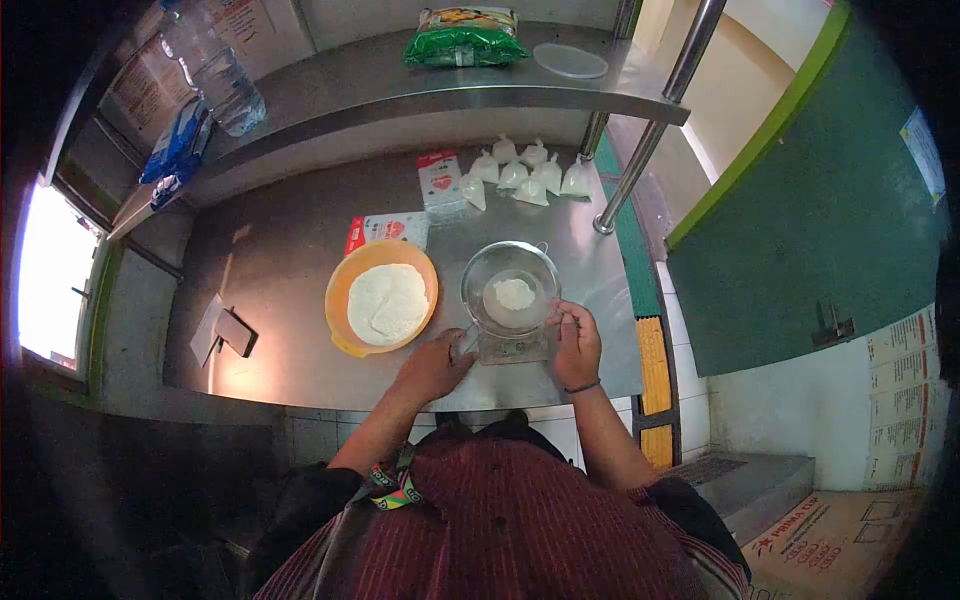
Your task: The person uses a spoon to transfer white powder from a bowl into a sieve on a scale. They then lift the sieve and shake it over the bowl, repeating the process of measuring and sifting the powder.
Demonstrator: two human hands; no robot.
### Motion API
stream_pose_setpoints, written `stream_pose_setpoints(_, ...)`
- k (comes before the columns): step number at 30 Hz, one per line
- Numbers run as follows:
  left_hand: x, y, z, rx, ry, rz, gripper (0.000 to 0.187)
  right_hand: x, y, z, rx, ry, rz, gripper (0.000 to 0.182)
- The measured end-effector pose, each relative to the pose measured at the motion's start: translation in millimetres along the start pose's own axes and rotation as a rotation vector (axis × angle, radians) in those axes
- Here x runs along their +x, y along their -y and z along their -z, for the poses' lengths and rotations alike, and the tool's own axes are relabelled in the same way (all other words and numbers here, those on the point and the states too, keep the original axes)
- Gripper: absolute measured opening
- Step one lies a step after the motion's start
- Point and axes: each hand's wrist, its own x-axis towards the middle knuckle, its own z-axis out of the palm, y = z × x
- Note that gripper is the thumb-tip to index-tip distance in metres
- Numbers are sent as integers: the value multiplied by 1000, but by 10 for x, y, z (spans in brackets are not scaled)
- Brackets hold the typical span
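Note:
A round wire-rimmed sieve (484, 262) with a small mound of white powder (515, 293) in it is in front of me. It overlaps a flat kitchen scale (515, 350). My left hand (437, 366) is closed around the sieve's handle at the lower left. The fingers of my right hand (577, 345) pinch the sieve's right rim. Left of the sieve sits an orange bowl (338, 325) holding a heap of white powder (388, 303), close to my left hand.
Several tied bags of white powder (514, 176) stand at the back right. Red-and-white boxes (438, 180) lie behind the bowl. A phone-like dark object (236, 332) is at left. The overhead shelf (350, 92) carries a water bottle (222, 90), a green packet (465, 45) and a lid (570, 61).

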Motion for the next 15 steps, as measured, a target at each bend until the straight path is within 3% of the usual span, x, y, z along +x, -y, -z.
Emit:
stream_pose_setpoints(3, 14, 6, 8, -34, 33, 29, 54, -57, -10, 48, -8, -11, -132, 27)
stream_pose_setpoints(5, 40, 116, -60, -55, 31, 12, 52, -84, -34, 72, -68, -22, -100, 29)
stream_pose_setpoints(7, 65, 200, -135, -13, -65, -137, 49, -90, 0, 67, -129, -35, -67, 31)
stream_pose_setpoints(10, 55, 194, -126, -27, -44, -88, 47, -95, 123, 63, -36, -94, -81, 31)
stream_pose_setpoints(12, 58, 175, -106, -13, -17, -67, 47, -63, 183, 182, -583, -146, 117, 32)
stream_pose_setpoints(15, 82, 248, -161, 1, 0, -58, 47, 22, 629, 359, -632, -231, 185, 26)
